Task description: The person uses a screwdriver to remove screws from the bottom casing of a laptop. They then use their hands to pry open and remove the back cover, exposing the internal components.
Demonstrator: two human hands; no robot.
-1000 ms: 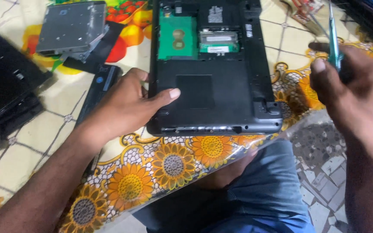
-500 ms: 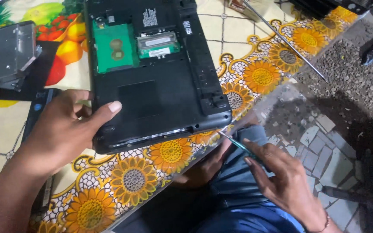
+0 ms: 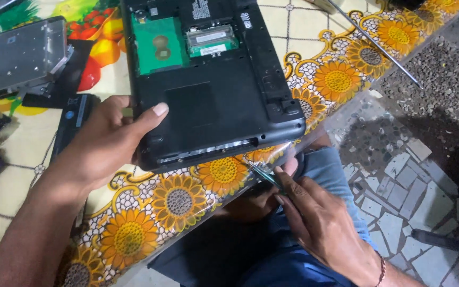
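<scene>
A black laptop [image 3: 224, 101] lies upside down on a table covered with a sunflower-patterned cloth [image 3: 176, 202]. Its bottom cover is off, showing a green circuit board and a memory module. My left hand [image 3: 107, 141] grips the laptop's near left corner, thumb on top. My right hand [image 3: 314, 212] is below the table edge, above my lap, shut on a thin screwdriver [image 3: 261, 172]. The tool's tip points up toward the laptop's front edge.
A grey metal drive [image 3: 25, 56] and a black cover panel [image 3: 65, 79] lie at the left. A long black battery [image 3: 73, 125] sits beside my left hand. A long thin metal rod [image 3: 378, 45] lies at the far right. Mosaic floor shows on the right.
My right hand came down from the upper right, off the table, to the laptop's front edge with the screwdriver. The view shifted right. My left hand kept its hold on the laptop.
</scene>
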